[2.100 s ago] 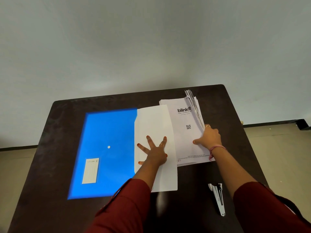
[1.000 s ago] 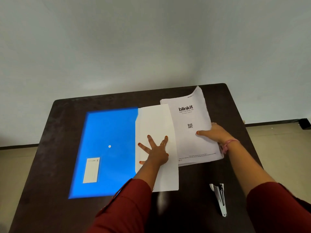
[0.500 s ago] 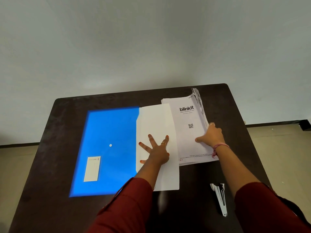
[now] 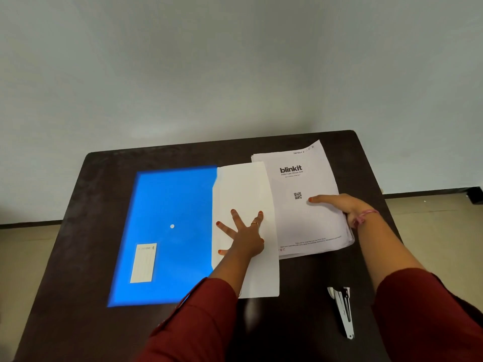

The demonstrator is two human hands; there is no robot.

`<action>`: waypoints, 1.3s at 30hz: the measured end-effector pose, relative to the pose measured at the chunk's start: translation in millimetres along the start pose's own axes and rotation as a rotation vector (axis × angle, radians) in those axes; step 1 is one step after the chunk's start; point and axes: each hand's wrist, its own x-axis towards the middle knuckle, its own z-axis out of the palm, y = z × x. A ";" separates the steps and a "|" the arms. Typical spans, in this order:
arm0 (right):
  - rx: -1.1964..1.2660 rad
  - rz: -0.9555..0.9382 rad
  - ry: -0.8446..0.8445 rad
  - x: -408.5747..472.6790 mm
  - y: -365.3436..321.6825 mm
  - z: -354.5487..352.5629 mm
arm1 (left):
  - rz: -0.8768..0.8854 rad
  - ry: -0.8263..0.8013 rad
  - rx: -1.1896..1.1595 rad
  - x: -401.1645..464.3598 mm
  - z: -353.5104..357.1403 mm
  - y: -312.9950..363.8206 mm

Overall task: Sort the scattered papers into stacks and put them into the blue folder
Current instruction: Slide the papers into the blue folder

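The blue folder point(image 4: 170, 205) lies flat on the left half of the dark table point(image 4: 78, 257); it has a white snap dot and a white label point(image 4: 143, 262). A plain white sheet point(image 4: 243, 186) overlaps the folder's right edge. My left hand point(image 4: 243, 233) presses on that sheet with its fingers spread. To the right lies a thick stack of papers point(image 4: 300, 226) whose top page is printed "blinkit" with a QR code. My right hand point(image 4: 337, 205) holds the stack's right edge, thumb across the top page, the other fingers hidden behind the edge.
A white and black stapler point(image 4: 342, 312) lies near the table's front right, close to my right forearm. The table's far edge meets a pale wall. Beige floor shows on both sides of the table.
Half a second ago my right hand had the stack's right edge lifted and fanned. Now the pages lie flat and my thumb reaches further across the top page. My left hand has stayed put.
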 end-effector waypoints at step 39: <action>-0.032 -0.186 0.228 -23.9 12.7 -75.0 | -0.022 -0.008 -0.037 -1.3 -1.0 2.1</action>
